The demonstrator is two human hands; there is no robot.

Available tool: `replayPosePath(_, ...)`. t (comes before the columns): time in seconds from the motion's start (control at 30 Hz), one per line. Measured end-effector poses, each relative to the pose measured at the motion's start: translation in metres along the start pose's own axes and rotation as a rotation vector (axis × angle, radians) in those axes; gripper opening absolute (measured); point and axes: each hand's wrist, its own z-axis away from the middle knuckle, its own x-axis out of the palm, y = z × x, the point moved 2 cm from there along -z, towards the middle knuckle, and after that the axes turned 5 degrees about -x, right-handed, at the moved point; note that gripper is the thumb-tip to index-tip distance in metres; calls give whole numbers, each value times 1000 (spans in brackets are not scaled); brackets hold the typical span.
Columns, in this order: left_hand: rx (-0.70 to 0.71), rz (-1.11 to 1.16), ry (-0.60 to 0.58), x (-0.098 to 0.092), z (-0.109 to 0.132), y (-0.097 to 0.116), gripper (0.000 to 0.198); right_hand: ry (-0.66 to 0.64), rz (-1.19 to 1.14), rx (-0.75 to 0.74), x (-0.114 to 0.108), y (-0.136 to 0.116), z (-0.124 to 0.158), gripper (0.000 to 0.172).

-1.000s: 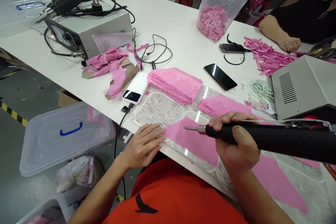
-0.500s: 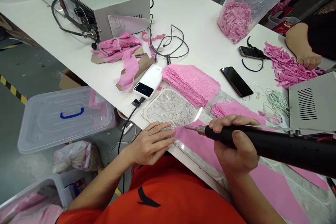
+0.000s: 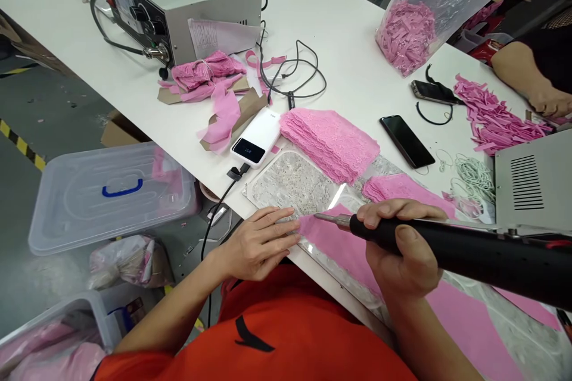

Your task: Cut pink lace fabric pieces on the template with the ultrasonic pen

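My right hand [image 3: 404,244] is wrapped round the black handle of an ultrasonic handheld tool [image 3: 473,253]. Its metal tip points left and meets the pink fabric [image 3: 339,241] near that piece's left end. My left hand [image 3: 263,243] lies flat with fingers stretched, the fingertips at the fabric's left end beside the tip. Beneath the fabric is a clear, scuffed template sheet [image 3: 292,181] over a speckled surface. A stack of pink lace pieces [image 3: 328,143] sits just beyond, with another pink lace pile [image 3: 402,187] to its right, partly behind my right hand.
A white power bank [image 3: 254,138] with cables and a grey control box [image 3: 201,18] stand at left. On the right are a black phone [image 3: 407,141], pink strips [image 3: 500,116], another grey box [image 3: 534,184] and a person's hand [image 3: 549,101]. A lidded plastic bin [image 3: 111,196] stands below the table edge.
The camera view has shifted slightly. My hands and the tool tip hold almost the same place on the fabric. The other person's hand has moved a little to the right.
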Motion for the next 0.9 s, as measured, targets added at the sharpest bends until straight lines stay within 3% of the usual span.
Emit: replayPosePath(0.9,-28,7,-28,1,2,0,35,-115,-108,-8,21,6,7,9)
